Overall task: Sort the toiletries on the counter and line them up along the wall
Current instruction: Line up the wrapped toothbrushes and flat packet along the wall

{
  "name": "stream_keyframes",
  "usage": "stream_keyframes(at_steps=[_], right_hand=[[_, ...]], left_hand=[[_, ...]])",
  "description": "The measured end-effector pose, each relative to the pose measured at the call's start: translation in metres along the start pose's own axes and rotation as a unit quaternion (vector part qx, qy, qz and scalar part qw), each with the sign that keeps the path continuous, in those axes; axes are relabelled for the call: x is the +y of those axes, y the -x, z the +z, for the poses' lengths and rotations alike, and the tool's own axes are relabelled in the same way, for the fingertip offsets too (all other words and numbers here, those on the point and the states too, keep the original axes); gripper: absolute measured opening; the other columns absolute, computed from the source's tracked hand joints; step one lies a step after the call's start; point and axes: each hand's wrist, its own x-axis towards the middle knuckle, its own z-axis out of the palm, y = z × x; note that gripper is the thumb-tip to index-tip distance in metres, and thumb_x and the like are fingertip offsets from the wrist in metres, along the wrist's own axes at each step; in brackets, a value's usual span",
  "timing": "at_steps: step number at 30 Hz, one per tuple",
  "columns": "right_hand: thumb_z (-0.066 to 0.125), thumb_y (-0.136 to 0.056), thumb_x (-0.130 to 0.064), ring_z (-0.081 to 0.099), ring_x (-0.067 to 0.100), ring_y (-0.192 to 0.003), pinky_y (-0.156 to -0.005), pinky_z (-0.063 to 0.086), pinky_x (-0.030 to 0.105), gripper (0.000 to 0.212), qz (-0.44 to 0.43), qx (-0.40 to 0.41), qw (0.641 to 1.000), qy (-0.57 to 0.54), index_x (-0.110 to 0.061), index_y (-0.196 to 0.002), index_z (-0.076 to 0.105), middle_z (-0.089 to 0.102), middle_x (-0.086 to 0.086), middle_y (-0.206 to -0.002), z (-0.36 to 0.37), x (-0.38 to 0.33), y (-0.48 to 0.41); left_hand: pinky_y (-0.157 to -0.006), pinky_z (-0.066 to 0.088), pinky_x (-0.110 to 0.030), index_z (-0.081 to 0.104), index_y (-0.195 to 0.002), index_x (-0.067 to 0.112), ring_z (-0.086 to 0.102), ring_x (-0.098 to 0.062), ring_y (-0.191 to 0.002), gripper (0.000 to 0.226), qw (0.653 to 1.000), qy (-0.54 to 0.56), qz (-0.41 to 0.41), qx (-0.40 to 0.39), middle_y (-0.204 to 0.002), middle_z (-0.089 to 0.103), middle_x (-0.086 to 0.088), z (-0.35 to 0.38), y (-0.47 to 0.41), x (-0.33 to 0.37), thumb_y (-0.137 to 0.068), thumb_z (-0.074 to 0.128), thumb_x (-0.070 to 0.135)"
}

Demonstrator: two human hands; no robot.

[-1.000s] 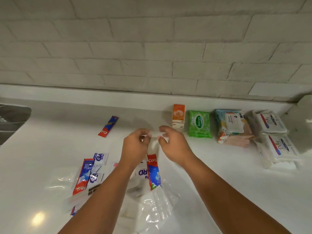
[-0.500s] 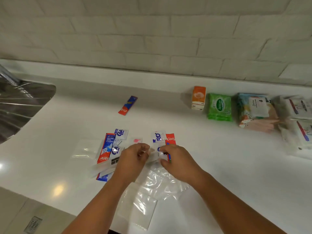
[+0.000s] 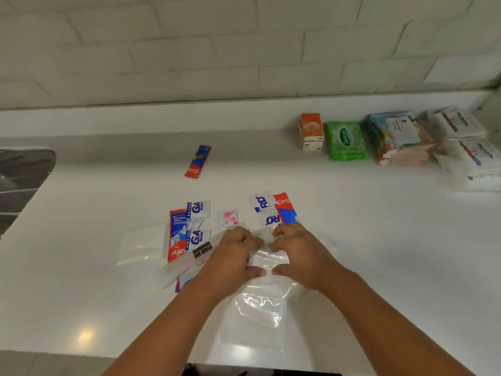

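My left hand (image 3: 233,256) and my right hand (image 3: 301,253) both grip the top edge of a clear plastic bag (image 3: 260,302) lying on the white counter (image 3: 379,240). Around them lie loose sachets: a red toothpaste sachet (image 3: 177,236) and blue-white sachets (image 3: 199,210) to the left, a pink-spotted sachet (image 3: 229,217), and more blue-white sachets (image 3: 264,206) with a red toothpaste sachet (image 3: 286,210) just beyond my right hand. A single toothpaste sachet (image 3: 198,162) lies apart, farther back.
Along the wall at the right stand an orange tissue pack (image 3: 311,131), a green wipes pack (image 3: 347,141), a patterned wipes pack (image 3: 398,139) and two white packs (image 3: 466,142). A steel sink (image 3: 19,183) is at the far left. Another clear bag (image 3: 141,245) lies left.
My hands came down from mid-air to the counter with the clear bag, which now lies flat beneath them. The view tilted down and shifted left.
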Motion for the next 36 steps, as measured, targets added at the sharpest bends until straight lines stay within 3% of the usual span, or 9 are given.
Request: stream_keyframes(at_steps=[9,13,17,18,21,24,28,31,36], right_hand=[[0.070,-0.086,-0.029,0.044,0.017,-0.128,-0.109,0.033,0.027,0.032,0.076,0.048,0.995,0.033,-0.018,-0.116,0.068,0.054,-0.002,-0.136,0.012,-0.030,0.007],[0.059,-0.091,-0.014,0.055,0.026,-0.115,-0.096,0.044,0.035,0.016,0.092,0.068,0.992,0.060,-0.009,-0.099,0.072,0.065,0.009,-0.114,0.011,-0.041,0.006],[0.059,-0.089,-0.006,0.058,0.020,-0.108,-0.087,0.041,0.013,0.014,0.123,0.107,0.987,-0.001,-0.008,-0.096,0.070,0.065,0.004,-0.112,0.007,-0.043,0.006],[0.060,-0.088,-0.007,0.057,0.018,-0.107,-0.086,0.041,0.014,0.012,0.131,0.123,0.983,-0.023,-0.011,-0.094,0.069,0.065,0.001,-0.112,0.004,-0.042,0.005],[0.067,-0.087,-0.016,0.058,0.007,-0.095,-0.078,0.043,0.011,0.016,0.177,0.208,0.951,-0.145,-0.024,-0.101,0.064,0.062,-0.013,-0.106,-0.006,-0.041,0.004],[0.073,-0.084,-0.024,0.063,-0.002,-0.088,-0.075,0.046,0.005,0.034,0.224,0.236,0.899,-0.293,-0.030,-0.114,0.058,0.064,-0.020,-0.104,-0.015,-0.037,-0.001],[0.064,-0.092,-0.026,0.067,0.006,-0.076,-0.070,0.055,0.022,0.011,0.244,0.198,0.888,-0.336,-0.021,-0.101,0.067,0.071,-0.005,-0.091,-0.025,-0.028,-0.016],[0.058,-0.096,-0.016,0.068,0.014,-0.063,-0.061,0.056,0.025,0.013,0.242,0.227,0.855,-0.399,-0.011,-0.090,0.068,0.072,0.010,-0.075,-0.034,-0.024,-0.034],[0.058,-0.096,-0.013,0.069,0.027,-0.064,-0.070,0.060,0.040,0.014,0.261,0.263,0.778,-0.508,-0.005,-0.094,0.069,0.072,0.018,-0.074,-0.047,-0.005,-0.076]], left_hand=[[-0.097,0.038,-0.026,0.064,-0.124,0.020,0.045,-0.019,-0.114,0.053,0.997,-0.044,0.053,-0.045,-0.119,0.052,0.000,-0.009,-0.013,-0.007,-0.078,0.080,0.042],[-0.088,0.039,-0.026,0.068,-0.111,0.019,0.048,-0.020,-0.107,0.037,0.997,-0.035,0.051,-0.035,-0.109,0.055,0.001,-0.007,-0.018,-0.010,-0.081,0.078,0.039],[-0.074,0.044,-0.025,0.067,-0.093,0.023,0.058,-0.013,-0.082,0.013,0.998,0.051,0.039,0.001,-0.088,0.062,0.009,-0.016,-0.020,-0.010,-0.085,0.076,0.031],[-0.072,0.049,-0.027,0.067,-0.089,0.025,0.061,-0.011,-0.076,0.010,0.995,0.091,0.028,0.008,-0.084,0.066,0.009,-0.021,-0.022,-0.009,-0.086,0.075,0.029],[-0.063,0.048,-0.016,0.067,-0.084,0.024,0.056,0.000,-0.060,0.010,0.977,0.211,-0.006,0.021,-0.075,0.067,0.004,-0.039,-0.028,-0.005,-0.087,0.076,0.022],[-0.062,0.047,-0.015,0.069,-0.082,0.023,0.057,-0.002,-0.062,0.010,0.955,0.291,-0.024,0.060,-0.075,0.067,0.006,-0.059,-0.041,-0.001,-0.086,0.078,0.020],[-0.064,0.056,-0.035,0.069,-0.085,0.026,0.066,-0.019,-0.073,0.008,0.928,0.354,-0.047,0.111,-0.080,0.071,0.003,-0.084,-0.068,0.000,-0.086,0.078,0.026],[-0.061,0.055,-0.026,0.070,-0.093,0.025,0.063,-0.015,-0.068,0.011,0.904,0.402,-0.067,0.126,-0.080,0.070,-0.003,-0.091,-0.090,0.003,-0.086,0.078,0.023],[-0.072,0.058,-0.025,0.072,-0.098,0.013,0.067,-0.014,-0.070,0.013,0.885,0.447,-0.114,0.071,-0.081,0.075,-0.007,-0.084,-0.119,0.000,-0.086,0.078,0.014]])
